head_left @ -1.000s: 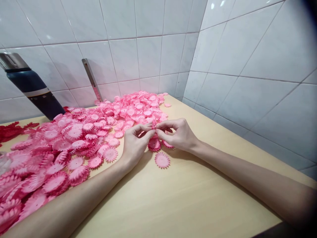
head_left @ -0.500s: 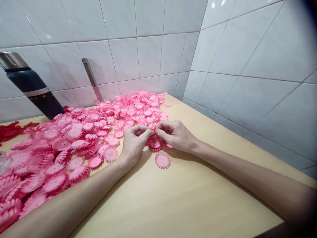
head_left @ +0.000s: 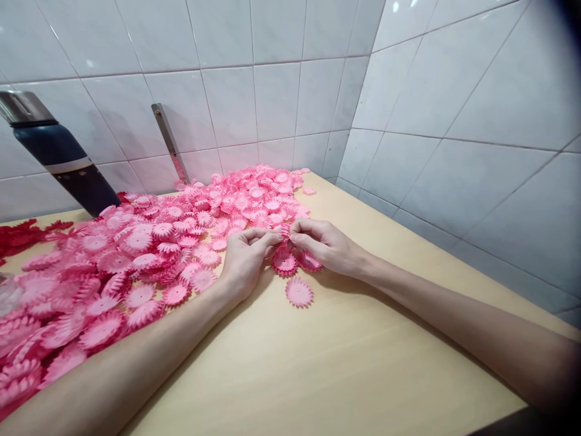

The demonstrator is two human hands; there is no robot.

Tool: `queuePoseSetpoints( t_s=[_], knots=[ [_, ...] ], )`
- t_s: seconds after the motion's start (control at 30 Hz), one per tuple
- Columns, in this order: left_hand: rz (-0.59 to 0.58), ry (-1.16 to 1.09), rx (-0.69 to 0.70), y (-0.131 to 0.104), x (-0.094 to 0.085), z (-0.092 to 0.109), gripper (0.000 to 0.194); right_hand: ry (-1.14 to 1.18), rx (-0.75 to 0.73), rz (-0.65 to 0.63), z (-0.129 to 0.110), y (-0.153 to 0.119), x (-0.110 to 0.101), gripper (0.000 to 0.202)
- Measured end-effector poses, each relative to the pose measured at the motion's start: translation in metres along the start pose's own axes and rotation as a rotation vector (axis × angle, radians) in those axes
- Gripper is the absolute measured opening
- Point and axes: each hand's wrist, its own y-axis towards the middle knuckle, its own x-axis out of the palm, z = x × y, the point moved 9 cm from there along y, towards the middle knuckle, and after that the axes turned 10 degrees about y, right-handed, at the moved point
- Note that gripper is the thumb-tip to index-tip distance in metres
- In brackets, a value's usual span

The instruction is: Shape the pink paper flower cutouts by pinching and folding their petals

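Between my two hands is a small pink fabric flower piece (head_left: 285,232) with a fringed edge, partly hidden by the fingers. My left hand (head_left: 245,257) pinches its left side with thumb and forefinger. On the other side, the fingertips of my right hand (head_left: 329,247) are pressed together on the same piece. Just below the fingers lie a darker pink flower piece (head_left: 284,261) and another pink one (head_left: 310,261), the latter partly under my right hand. A single flat, round flower piece (head_left: 299,292) rests on the table nearer to me.
A large heap of pink flower pieces (head_left: 136,242) covers the table's left and back. Dark red pieces (head_left: 27,236) lie far left. A dark blue bottle (head_left: 68,154) stands behind the heap. A metal bracket (head_left: 169,140) is on the tiled wall (head_left: 276,97). The wooden table (head_left: 281,369) meets the walls.
My right hand has shifted slightly right, away from my left, so more of the pinched flower piece and those beneath it shows. The view has moved a little.
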Motion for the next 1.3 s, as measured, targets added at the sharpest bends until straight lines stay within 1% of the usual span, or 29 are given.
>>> queuePoseSetpoints(
  t_s=[0.13, 0.3, 0.4, 0.5, 0.57, 0.63, 0.77, 0.9, 1.2, 1.3],
  knots=[
    [-0.018, -0.039, 0.001, -0.003, 0.001, 0.002, 0.01, -0.03, -0.069, 0.026, -0.004, 0.003, -0.002, 0.017],
    [0.011, -0.046, 0.009, -0.006, 0.001, 0.006, 0.013, -0.026, -0.122, 0.031, -0.007, 0.004, -0.002, 0.02],
    [0.053, -0.04, 0.035, -0.005, -0.002, 0.009, 0.014, -0.052, -0.146, 0.056, -0.009, 0.004, -0.006, 0.02],
    [0.115, -0.01, 0.101, -0.003, -0.008, 0.014, 0.01, -0.096, -0.164, 0.101, -0.011, 0.003, -0.011, 0.02],
    [0.163, 0.004, 0.136, -0.003, -0.013, 0.017, 0.007, -0.084, -0.152, 0.13, -0.009, 0.003, -0.015, 0.023],
    [0.188, -0.007, 0.141, -0.003, -0.016, 0.018, 0.005, -0.036, -0.129, 0.168, -0.004, 0.003, -0.02, 0.027],
    [0.153, -0.017, 0.141, -0.004, -0.013, 0.019, 0.005, 0.08, -0.085, 0.228, 0.006, 0.004, -0.028, 0.03],
    [0.089, 0.058, 0.158, -0.006, -0.007, 0.021, 0.006, 0.107, -0.059, 0.214, 0.01, 0.005, -0.027, 0.033],
    [0.023, 0.24, 0.135, -0.011, 0.003, 0.021, 0.004, -0.16, -0.135, 0.19, -0.006, 0.003, -0.023, 0.037],
    [-0.009, 0.276, 0.131, -0.014, 0.008, 0.024, 0.005, -0.189, -0.164, 0.165, -0.009, 0.003, -0.02, 0.029]
  ],
)
